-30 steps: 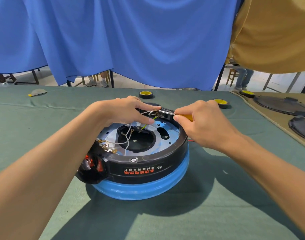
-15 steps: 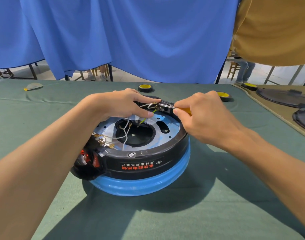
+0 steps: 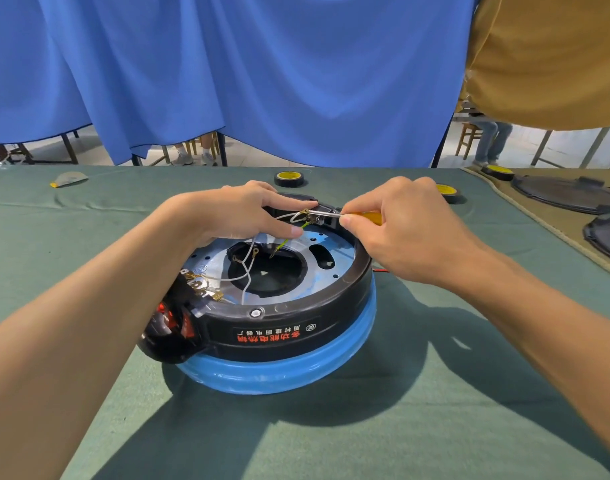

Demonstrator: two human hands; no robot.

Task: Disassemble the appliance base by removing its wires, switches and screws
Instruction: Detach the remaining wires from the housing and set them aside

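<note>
The round appliance base, black ring over a blue bowl, lies upside down on the green table. Loose white wires and a yellow-green wire cross its open metal underside. Red switches sit in the black handle at the front left. My left hand rests on the far rim, fingers lying over the wires near a terminal. My right hand grips an orange-handled screwdriver, its metal tip at the terminal on the far rim. A screw shows on the near rim.
Two yellow-and-black tape rolls lie behind the base. Dark round lids rest on a tan mat at the right. A small grey scrap lies far left. Blue curtains hang behind the table, and a person sits beyond at the right.
Both hands stay at the far-rim terminal with the screwdriver tip on it; the view has shifted slightly, and the base has not moved.
</note>
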